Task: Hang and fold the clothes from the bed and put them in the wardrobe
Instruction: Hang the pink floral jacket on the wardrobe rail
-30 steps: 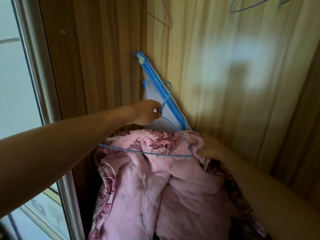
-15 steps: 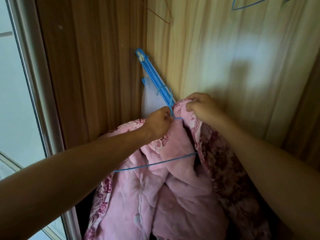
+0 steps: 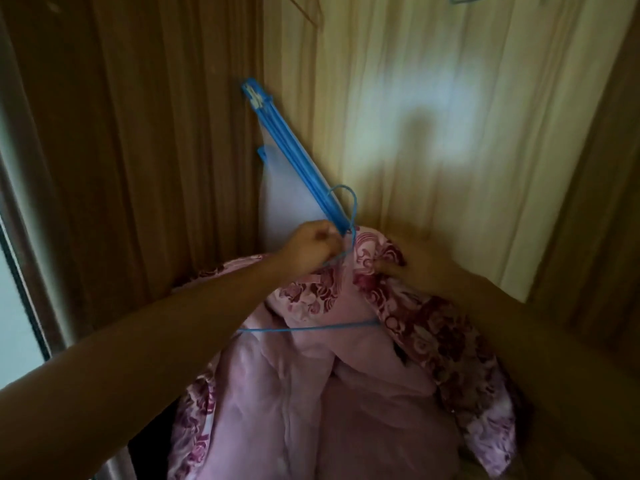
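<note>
Left hand (image 3: 311, 247) grips blue wire hanger (image 3: 311, 328) at neck; right hand (image 3: 426, 268) pinches pink quilted jacket (image 3: 311, 393) shoulder. Risk: bulky padding may slide off thin wire, since hanger's left end looks bare.

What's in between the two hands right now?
In the head view, the neck of the thin blue wire hanger and a flowery edge of the pink quilted garment lie between the left hand and the right hand.
</note>
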`<state>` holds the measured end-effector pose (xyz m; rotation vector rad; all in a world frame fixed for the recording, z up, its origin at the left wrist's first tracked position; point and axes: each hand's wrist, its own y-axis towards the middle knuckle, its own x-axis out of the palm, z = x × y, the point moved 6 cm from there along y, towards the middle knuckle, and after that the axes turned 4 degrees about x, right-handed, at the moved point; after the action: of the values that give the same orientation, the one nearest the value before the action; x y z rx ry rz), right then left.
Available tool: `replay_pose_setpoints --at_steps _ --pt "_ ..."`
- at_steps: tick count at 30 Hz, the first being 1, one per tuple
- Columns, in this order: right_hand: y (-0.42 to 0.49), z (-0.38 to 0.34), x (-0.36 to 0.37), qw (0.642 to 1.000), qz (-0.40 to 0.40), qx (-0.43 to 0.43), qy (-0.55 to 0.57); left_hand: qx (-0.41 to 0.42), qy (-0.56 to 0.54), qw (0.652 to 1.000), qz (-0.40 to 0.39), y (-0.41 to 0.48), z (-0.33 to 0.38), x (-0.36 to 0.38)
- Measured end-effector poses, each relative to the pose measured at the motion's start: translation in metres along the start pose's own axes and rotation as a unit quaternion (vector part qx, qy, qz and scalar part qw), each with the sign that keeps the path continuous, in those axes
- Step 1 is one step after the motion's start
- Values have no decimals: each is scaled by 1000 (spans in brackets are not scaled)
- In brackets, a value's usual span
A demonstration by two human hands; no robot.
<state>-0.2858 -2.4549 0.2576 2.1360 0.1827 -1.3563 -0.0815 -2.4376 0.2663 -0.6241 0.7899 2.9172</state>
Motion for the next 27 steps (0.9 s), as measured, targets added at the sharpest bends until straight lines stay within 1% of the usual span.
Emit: replay_pose_setpoints --at_steps 1,2,3,4,5,6,9,11,13,14,15,18,21,23,25,27 --pt "-1 7 3 1000 8 19 -15 4 54 998 14 8 -4 -14" --pt "-2 12 3 999 15 42 -21 -5 156 988 -1 16 -14 -28" --pt "-4 18 2 998 24 57 -23 -35 265 963 -41 22 -30 -41" --pt "-5 22 1 997 33 65 -23 -73 343 933 -84 23 -51 -54" --pt "-6 26 0 996 40 70 -28 -108 371 914 -121 23 -73 -64" --pt "-6 28 -1 995 43 76 -42 -136 368 908 -148 21 -90 -70" --pt "-6 30 -4 991 50 86 -94 -157 366 902 -167 10 -110 -81" --pt "-5 25 -6 987 66 84 -123 -139 422 883 -149 4 -110 -86" --pt "-2 19 -7 982 86 81 -150 -126 499 850 -109 1 -104 -95" --pt "0 18 -7 979 92 82 -161 -124 518 841 -89 1 -99 -98" --pt "3 18 -7 977 99 85 -168 -118 520 844 -66 4 -91 -101" --pt "9 17 -13 973 140 103 -154 -102 464 880 -11 17 -45 -102" --pt "16 6 -26 965 203 117 -119 -97 379 920 -24 30 5 -83" --pt "20 -7 -38 961 237 97 -107 -85 318 944 -9 31 31 -64" --pt "22 -22 -49 958 259 65 -108 -62 243 967 41 30 49 -52" --pt "22 -35 -56 953 267 48 -132 -21 168 981 92 27 63 -44"
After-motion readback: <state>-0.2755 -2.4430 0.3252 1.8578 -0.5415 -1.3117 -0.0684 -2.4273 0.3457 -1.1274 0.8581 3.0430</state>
